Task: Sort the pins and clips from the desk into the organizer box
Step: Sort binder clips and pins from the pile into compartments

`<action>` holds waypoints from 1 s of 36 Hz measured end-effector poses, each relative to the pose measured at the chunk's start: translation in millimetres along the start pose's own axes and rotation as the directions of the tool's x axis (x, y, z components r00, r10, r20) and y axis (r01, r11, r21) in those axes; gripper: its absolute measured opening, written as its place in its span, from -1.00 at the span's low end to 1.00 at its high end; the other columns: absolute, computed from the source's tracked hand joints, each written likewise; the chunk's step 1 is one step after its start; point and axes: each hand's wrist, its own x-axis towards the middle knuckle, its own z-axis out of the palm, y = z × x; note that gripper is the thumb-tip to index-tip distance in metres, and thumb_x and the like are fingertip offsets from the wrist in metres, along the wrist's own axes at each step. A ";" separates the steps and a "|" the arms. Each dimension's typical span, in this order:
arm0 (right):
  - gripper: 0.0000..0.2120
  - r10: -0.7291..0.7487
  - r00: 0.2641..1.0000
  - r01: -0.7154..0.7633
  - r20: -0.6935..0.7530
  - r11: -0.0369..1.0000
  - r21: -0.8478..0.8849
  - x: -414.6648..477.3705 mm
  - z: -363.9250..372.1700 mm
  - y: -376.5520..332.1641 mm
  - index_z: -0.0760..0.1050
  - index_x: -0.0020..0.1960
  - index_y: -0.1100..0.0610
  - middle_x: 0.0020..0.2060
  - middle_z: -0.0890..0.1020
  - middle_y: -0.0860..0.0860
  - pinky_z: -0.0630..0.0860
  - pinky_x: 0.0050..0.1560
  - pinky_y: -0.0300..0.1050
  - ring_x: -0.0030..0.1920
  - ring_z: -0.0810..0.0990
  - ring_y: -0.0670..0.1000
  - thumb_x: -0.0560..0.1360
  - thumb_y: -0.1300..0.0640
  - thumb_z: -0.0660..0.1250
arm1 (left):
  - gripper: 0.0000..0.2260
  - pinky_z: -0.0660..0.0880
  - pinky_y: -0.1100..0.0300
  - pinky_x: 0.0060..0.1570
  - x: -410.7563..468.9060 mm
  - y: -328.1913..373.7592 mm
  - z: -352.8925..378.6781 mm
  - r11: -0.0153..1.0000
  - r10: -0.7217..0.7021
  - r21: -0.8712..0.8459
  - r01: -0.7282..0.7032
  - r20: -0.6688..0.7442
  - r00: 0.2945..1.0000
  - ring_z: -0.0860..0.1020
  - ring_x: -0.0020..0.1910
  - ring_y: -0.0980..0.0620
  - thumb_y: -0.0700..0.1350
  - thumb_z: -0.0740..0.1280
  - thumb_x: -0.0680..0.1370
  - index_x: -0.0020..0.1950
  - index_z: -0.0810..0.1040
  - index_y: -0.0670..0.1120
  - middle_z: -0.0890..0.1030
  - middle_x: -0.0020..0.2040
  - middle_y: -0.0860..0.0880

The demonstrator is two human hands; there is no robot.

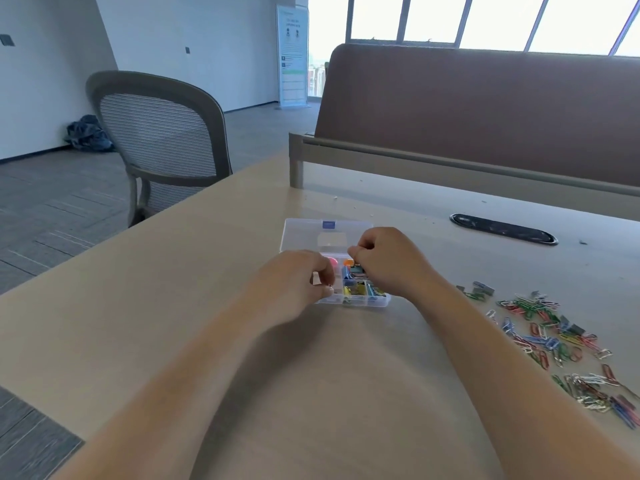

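Just beneath both grips, the organizer box [367,303] sits open on the worktop [138,271]. The left hand [301,282] curls at the box's near-left corner, thumb and forefinger closed together. I cannot tell whether that grip pinches the wall, a small item or nothing. The right hand [388,261] is bunched above the far compartments, and anything it holds is hidden. With both grips crowded over so light a box, a nudge could likely slide or tip it and mix what is already sorted, or a small piece could drop into the wrong cell. Between the grips, the compartments show coloured binder clips [356,289], a pink piece [332,262] and an orange piece [348,262]. The clear lid [304,237] lies flat beyond them. Paper clips [554,334] lie scattered well right of the right grip, not yet sorted.
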 end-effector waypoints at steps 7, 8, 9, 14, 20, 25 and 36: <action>-0.79 -0.011 1.000 0.012 -0.022 0.999 0.036 -2.9 -0.5 -3.0 0.55 -0.19 0.12 -0.28 0.60 0.01 0.35 -0.35 -0.25 -0.28 0.52 -0.06 0.58 0.07 0.28 | -0.94 0.29 0.26 -0.15 1.5 -2.4 2.1 0.994 0.048 0.099 -0.049 0.005 0.999 0.39 -0.16 0.13 -0.01 0.36 0.53 -0.04 0.61 0.06 0.49 -0.09 0.18; -0.79 -0.011 1.000 0.012 -0.029 0.999 0.049 -3.7 -1.5 -3.3 0.55 -0.20 0.12 -0.27 0.61 0.03 0.34 -0.36 -0.24 -0.29 0.53 -0.05 0.57 0.08 0.29 | -0.93 0.29 0.26 -0.13 1.7 -2.8 2.4 0.992 0.058 0.111 -0.058 0.007 0.998 0.38 -0.14 0.14 -0.02 0.35 0.54 -0.02 0.62 0.06 0.52 -0.04 0.16; -0.78 -0.011 0.999 0.013 -0.034 0.998 0.061 -4.4 -2.3 -3.7 0.55 -0.21 0.13 -0.27 0.63 0.04 0.34 -0.36 -0.23 -0.31 0.53 -0.05 0.57 0.08 0.30 | -0.91 0.28 0.27 -0.12 1.9 -2.7 2.5 0.990 0.067 0.122 -0.068 0.009 0.998 0.37 -0.13 0.15 -0.02 0.34 0.54 -0.01 0.62 0.05 0.54 -0.01 0.15; -0.80 -0.016 1.000 0.018 -0.021 0.997 0.080 -7.3 -4.0 -5.8 0.52 -0.22 0.12 -0.24 0.64 0.06 0.32 -0.36 -0.23 -0.33 0.51 -0.05 0.57 0.10 0.30 | -0.89 0.27 0.29 -0.08 1.5 -1.1 3.7 0.982 0.111 0.154 -0.108 -0.011 0.994 0.46 0.02 0.13 -0.07 0.32 0.55 0.00 0.65 0.02 0.59 0.09 0.13; -0.82 -0.017 1.000 0.018 -0.015 0.997 0.072 -6.0 -2.2 -4.8 0.52 -0.19 0.10 -0.27 0.59 -0.01 0.31 -0.36 -0.24 -0.30 0.50 -0.08 0.56 0.08 0.32 | -0.87 0.26 0.31 -0.17 1.6 -0.8 5.9 0.986 0.109 0.133 -0.104 -0.028 0.994 0.41 -0.14 0.13 -0.16 0.31 0.54 -0.05 0.66 -0.03 0.57 -0.04 0.12; -0.82 -0.012 1.000 0.013 -0.016 0.996 0.084 -5.4 -2.2 -4.7 0.50 -0.21 0.08 -0.28 0.60 -0.02 0.31 -0.37 -0.22 -0.28 0.52 -0.04 0.56 0.09 0.32 | -0.87 0.37 0.24 -0.13 1.5 -0.7 6.9 0.987 0.112 0.119 -0.109 -0.019 0.993 0.46 -0.12 0.11 -0.17 0.31 0.54 -0.06 0.66 -0.05 0.56 -0.03 0.10; -0.84 0.011 1.000 -0.011 -0.003 0.997 0.082 -7.1 -6.5 -6.0 0.53 -0.21 0.12 -0.22 0.67 0.06 0.35 -0.38 -0.23 -0.32 0.53 -0.06 0.55 0.15 0.33 | -0.88 0.42 0.22 -0.12 1.6 -4.1 9.2 0.987 0.123 0.104 -0.121 -0.017 0.992 0.48 -0.11 0.11 -0.14 0.32 0.53 -0.09 0.66 -0.07 0.60 -0.06 0.08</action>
